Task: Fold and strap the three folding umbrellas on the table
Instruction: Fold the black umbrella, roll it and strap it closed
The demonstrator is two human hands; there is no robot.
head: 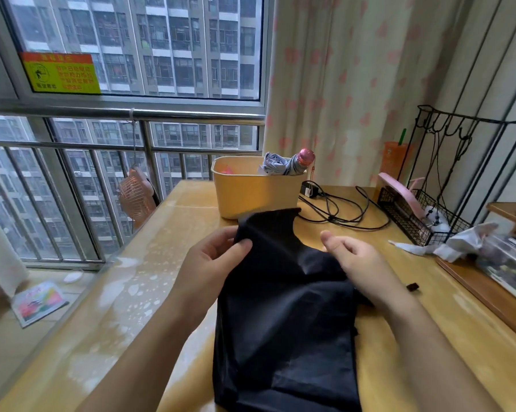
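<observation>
A black folding umbrella [283, 316] lies loose across the wooden table [173, 263], its cloth spread from the near edge up toward the bin. My left hand [212, 260] pinches a flap of the black cloth at its upper left, thumb on top. My right hand [355, 260] rests on the cloth's right side with fingers curled into the folds and the thumb raised. A grey folded umbrella [286, 165] with a pink handle stands in the yellow bin [253, 194] at the back. A small black strap end [413, 287] lies on the table to the right.
Black cables and a charger [334, 209] lie behind the umbrella. A black wire rack [423, 215] with pink items, crumpled white paper [456, 245] and a wooden tray edge [489, 295] crowd the right side. The window railing runs along the left.
</observation>
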